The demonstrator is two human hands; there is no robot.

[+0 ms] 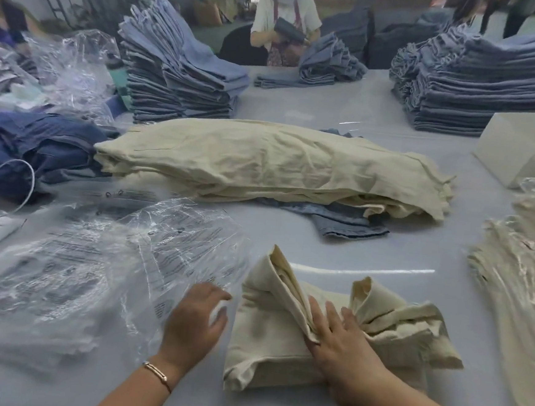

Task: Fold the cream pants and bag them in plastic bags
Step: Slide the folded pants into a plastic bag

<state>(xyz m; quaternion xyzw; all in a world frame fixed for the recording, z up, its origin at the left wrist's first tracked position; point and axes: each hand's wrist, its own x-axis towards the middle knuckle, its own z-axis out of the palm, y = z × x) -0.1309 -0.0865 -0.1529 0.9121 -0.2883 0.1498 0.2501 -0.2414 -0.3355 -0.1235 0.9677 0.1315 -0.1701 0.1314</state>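
Cream pants (284,335) half-folded under right hand (341,343), left hand (196,319) blurred

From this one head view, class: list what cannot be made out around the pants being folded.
- Print on the plastic bags: blurred, unreadable.
- Bagged stack: cut by the right edge.
- Folded pants: right hand hides the inner fold.
- Left hand: contact with the bags unclear.

On the table (384,250), I see the folded pants (281,341) nearest me, under my right hand (341,346). My left hand (194,319) lies just left of them, at the edge of the plastic bags (78,268). Behind the pants lies a pile of unfolded pants (272,161); bagged pants (522,280) lie right.
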